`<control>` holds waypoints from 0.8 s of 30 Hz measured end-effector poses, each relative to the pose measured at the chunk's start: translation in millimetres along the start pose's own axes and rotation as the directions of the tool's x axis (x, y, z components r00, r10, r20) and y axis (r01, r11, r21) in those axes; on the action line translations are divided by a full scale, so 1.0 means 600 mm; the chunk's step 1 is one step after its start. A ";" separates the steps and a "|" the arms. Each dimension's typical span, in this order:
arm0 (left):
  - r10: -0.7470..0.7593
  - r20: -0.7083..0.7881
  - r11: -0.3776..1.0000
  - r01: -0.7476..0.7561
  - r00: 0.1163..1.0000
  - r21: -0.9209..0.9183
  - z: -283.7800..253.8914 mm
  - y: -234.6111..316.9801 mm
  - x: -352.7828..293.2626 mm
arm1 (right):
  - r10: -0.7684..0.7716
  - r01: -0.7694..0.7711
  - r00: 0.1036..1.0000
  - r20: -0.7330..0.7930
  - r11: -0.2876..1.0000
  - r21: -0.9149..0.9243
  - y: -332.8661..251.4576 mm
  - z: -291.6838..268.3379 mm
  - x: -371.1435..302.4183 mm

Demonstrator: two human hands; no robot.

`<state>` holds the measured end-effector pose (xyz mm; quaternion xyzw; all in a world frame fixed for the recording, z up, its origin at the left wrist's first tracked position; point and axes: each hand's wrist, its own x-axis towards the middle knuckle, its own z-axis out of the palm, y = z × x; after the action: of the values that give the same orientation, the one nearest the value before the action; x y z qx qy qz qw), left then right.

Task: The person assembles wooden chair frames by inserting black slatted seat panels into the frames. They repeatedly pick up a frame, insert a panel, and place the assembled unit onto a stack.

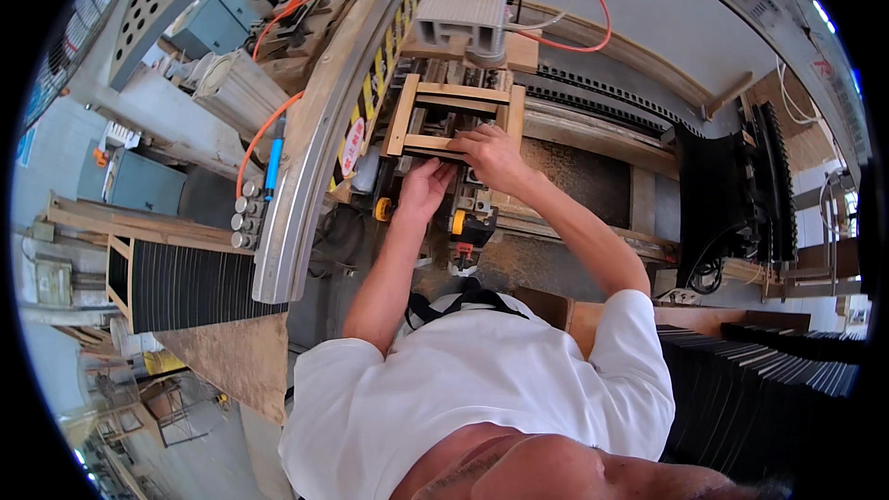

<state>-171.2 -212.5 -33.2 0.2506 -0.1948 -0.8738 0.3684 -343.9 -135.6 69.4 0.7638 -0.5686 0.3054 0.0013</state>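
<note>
A small light-wood frame [403, 117] with dark inner edges lies on the machine bed in front of me. My right hand [491, 156] reaches over its near right corner, the fingers bent down onto the near rail. My left hand [426, 187] is turned palm up just below that rail. Its fingers are closed against the rail's front edge, and the fingertips are partly hidden. Below the hands sits a machine part with a yellow knob [458, 221] and a red piece [465, 251].
A metal beam [463, 9] hangs above the frame. A long aluminium rail [294, 213] runs along the left, with a blue cylinder [274, 167] and orange air hoses. Dark slats are stacked at left [199, 282] and right [732, 380]. Sawdust [574, 171] covers the bed.
</note>
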 end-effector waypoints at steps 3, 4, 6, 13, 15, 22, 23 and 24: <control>0.043 0.065 0.999 -0.041 0.997 -0.033 0.004 0.000 -0.012 | 0.008 -0.008 1.000 0.023 1.000 -0.007 0.005 0.041 0.020; 0.033 0.093 0.999 -0.029 0.995 -0.040 0.004 0.003 -0.013 | 0.020 -0.020 1.000 0.016 1.000 -0.011 0.006 0.046 0.018; 0.056 0.104 0.998 -0.051 0.993 -0.047 -0.004 0.004 -0.007 | 0.031 -0.030 0.999 0.038 0.999 -0.020 -0.002 0.037 0.014; 0.072 -0.078 0.996 -0.076 0.994 -0.041 -0.003 -0.009 -0.015 | 0.061 -0.061 0.998 0.017 0.998 -0.017 0.028 0.052 0.029; 0.060 -0.129 0.998 -0.063 0.990 -0.026 -0.007 -0.013 -0.042 | 0.129 -0.127 0.991 0.046 0.991 -0.046 0.063 0.068 0.052; 0.089 -0.166 0.996 -0.093 0.982 -0.019 -0.024 -0.018 -0.208 | 0.247 -0.247 0.967 0.055 0.969 -0.006 0.109 0.106 0.125; 0.093 -0.181 0.995 -0.096 0.979 -0.008 -0.028 -0.016 -0.234 | 0.270 -0.270 0.961 0.060 0.963 0.000 0.108 0.106 0.130; 0.083 -0.188 0.996 -0.086 0.979 -0.008 -0.030 -0.018 -0.256 | 0.277 -0.277 0.959 0.059 0.961 -0.001 0.113 0.104 0.130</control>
<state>-73.8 -94.7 -8.1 0.3203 -0.1628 -0.8313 0.4240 -360.9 -249.1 31.7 0.6854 -0.6684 0.2823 -0.0609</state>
